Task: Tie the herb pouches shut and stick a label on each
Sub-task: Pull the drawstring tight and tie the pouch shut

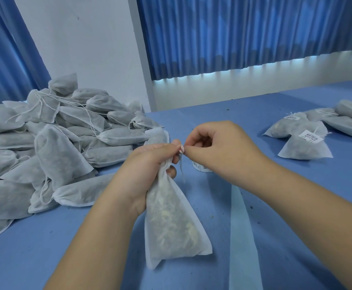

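- Nearest the viewer, one herb pouch [170, 222] stood over the blue table [285, 206]. Its long axis ran from the gathered neck at 12 o'clock to the flat bottom seam near 5 o'clock. Whether the seam touched the table could not be told.
- The left hand [147, 164] gripped the bunched neck, with its fingers curled round it.
- The right hand [219, 145] sat at 3 o'clock of that neck, touching the left fingertips. Its thumb and forefinger pinched the white drawstring [182, 150], which looked wound round a fingertip. Loose ends trailed toward 6 o'clock.
- The knot seemed to be in the making. The tightening pull would likely go toward 3 o'clock, across the pouch's axis and away from the neck. The right hand was the one on the cord.
- Behind the hands one label roll [201, 168] peeked out, mostly hidden. One pale backing strip [242, 237] lay on the table toward 5 o'clock.
- At 9 to 10 o'clock rose a pile of unlabelled pouches [55, 139], too many to count.
- At 2 o'clock lay about five finished pouches [308, 141], two with labels plainly showing.
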`<state>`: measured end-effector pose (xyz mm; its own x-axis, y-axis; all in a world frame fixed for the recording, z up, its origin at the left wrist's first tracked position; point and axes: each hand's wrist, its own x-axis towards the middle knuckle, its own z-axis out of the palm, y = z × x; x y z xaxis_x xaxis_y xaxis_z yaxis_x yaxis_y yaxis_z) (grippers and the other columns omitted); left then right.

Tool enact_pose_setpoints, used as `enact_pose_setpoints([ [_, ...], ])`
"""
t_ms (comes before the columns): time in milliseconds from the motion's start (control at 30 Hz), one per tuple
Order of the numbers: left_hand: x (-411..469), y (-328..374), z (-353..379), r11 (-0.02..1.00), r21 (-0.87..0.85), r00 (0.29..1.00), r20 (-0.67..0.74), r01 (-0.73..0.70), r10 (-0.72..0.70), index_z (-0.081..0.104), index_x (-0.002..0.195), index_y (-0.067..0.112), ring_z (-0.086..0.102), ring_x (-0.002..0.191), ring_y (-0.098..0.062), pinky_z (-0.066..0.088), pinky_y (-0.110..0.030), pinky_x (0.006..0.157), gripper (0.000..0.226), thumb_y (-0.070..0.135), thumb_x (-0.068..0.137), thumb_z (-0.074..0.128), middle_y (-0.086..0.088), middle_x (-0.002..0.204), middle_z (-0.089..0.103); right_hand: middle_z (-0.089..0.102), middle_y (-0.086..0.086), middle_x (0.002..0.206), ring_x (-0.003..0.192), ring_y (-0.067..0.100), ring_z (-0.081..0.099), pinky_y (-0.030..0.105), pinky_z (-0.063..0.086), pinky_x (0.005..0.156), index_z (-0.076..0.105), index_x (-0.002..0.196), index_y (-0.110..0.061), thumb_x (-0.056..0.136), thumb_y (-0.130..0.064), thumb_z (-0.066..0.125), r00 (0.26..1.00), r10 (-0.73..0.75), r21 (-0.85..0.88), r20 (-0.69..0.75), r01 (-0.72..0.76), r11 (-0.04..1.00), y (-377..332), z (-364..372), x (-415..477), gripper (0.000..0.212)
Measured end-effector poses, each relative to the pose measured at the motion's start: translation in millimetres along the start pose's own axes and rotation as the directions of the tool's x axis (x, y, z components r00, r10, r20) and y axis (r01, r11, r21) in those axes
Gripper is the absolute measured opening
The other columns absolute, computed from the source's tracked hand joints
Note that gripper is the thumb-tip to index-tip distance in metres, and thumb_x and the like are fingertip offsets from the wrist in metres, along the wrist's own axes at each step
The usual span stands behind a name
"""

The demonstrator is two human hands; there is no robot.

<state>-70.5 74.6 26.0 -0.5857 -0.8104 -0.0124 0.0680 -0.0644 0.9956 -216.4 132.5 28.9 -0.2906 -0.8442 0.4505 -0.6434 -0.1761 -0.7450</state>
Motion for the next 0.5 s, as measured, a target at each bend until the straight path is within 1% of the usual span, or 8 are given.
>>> enact_pose_setpoints([
  [67,0.0,0.3,0.7,0.999,0.032,1.000,-0.011,-0.010,0.011,0.061,0.059,0.016,0.039,0.041,-0.007,0.032,-0.018,0.040,0.024,0.034,0.072,0.070,0.005,0.057,0.047,0.057,-0.015,0.052,0.049,0.000,0.049,0.011,0.039,0.049,0.069,0.066,-0.024,0.081,-0.021,0.071,0.999,0.001,-0.013,0.033,0.000,1.000,-0.5,0.4,-0.7,0.015],
  [133,-0.1,0.5,1.4,0.998,0.063,0.999,-0.037,-0.025,0.028,0.059,0.056,0.017,0.039,0.042,-0.008,0.029,-0.022,0.043,0.026,0.038,0.066,0.071,0.005,0.056,0.044,0.059,-0.017,0.053,0.051,-0.001,0.050,0.011,0.039,0.050,0.072,0.069,-0.025,0.082,-0.022,0.068,0.998,-0.004,0.001,0.065,0.004,1.000,-1.2,-0.4,-1.5,0.014],
  [167,-0.2,0.4,1.3,0.997,0.073,0.998,-0.054,-0.039,0.043,0.060,0.055,0.018,0.039,0.043,-0.008,0.030,-0.023,0.045,0.026,0.039,0.065,0.071,0.004,0.057,0.044,0.061,-0.015,0.055,0.052,-0.001,0.050,0.011,0.040,0.052,0.073,0.070,-0.025,0.083,-0.023,0.067,0.997,-0.009,0.024,0.077,0.007,1.000,-1.6,-1.0,-1.9,0.014],
  [233,0.0,0.2,0.8,0.994,0.084,0.993,-0.087,-0.072,0.079,0.063,0.055,0.020,0.042,0.045,-0.009,0.033,-0.023,0.047,0.023,0.039,0.065,0.072,0.004,0.060,0.049,0.066,-0.005,0.062,0.056,0.003,0.053,0.018,0.043,0.055,0.075,0.072,-0.026,0.084,-0.024,0.065,0.995,-0.007,0.084,0.103,-0.002,0.996,-2.2,-2.1,-2.5,0.015],
  [267,0.1,0.1,0.7,0.992,0.088,0.991,-0.095,-0.086,0.095,0.065,0.055,0.021,0.043,0.045,-0.008,0.035,-0.023,0.047,0.022,0.039,0.065,0.073,0.005,0.061,0.051,0.067,-0.002,0.064,0.057,0.005,0.054,0.020,0.044,0.056,0.075,0.072,-0.026,0.085,-0.024,0.066,0.994,-0.004,0.099,0.108,-0.007,0.995,-2.4,-2.4,-2.4,0.016],
  [300,0.1,-0.1,0.5,0.991,0.094,0.989,-0.099,-0.097,0.107,0.065,0.056,0.022,0.044,0.045,-0.008,0.036,-0.022,0.047,0.021,0.038,0.066,0.073,0.005,0.062,0.052,0.067,-0.005,0.063,0.056,0.004,0.056,0.020,0.045,0.056,0.075,0.071,-0.027,0.086,-0.024,0.067,0.994,-0.004,0.100,0.107,-0.007,0.995,-2.3,-2.6,-2.2,0.017],
  [400,0.9,-1.4,0.1,0.982,0.154,0.985,-0.114,-0.112,0.130,0.066,0.054,0.023,0.044,0.046,-0.008,0.038,-0.019,0.046,0.028,0.033,0.079,0.074,0.007,0.059,0.053,0.062,-0.017,0.054,0.048,-0.003,0.055,0.010,0.041,0.051,0.072,0.070,-0.026,0.088,-0.023,0.068,0.993,-0.005,0.057,0.115,-0.001,0.998,-1.2,-2.3,-1.4,0.019],
  [500,1.9,-2.1,-1.8,0.966,0.227,0.979,-0.132,-0.122,0.154,0.068,0.054,0.025,0.044,0.048,-0.009,0.038,-0.021,0.050,0.030,0.033,0.082,0.074,0.008,0.058,0.053,0.059,-0.016,0.053,0.049,-0.001,0.050,0.012,0.038,0.049,0.069,0.068,-0.020,0.088,-0.023,0.067,0.994,-0.004,-0.018,0.108,0.006,1.000,1.2,-4.7,0.2,0.020],
])
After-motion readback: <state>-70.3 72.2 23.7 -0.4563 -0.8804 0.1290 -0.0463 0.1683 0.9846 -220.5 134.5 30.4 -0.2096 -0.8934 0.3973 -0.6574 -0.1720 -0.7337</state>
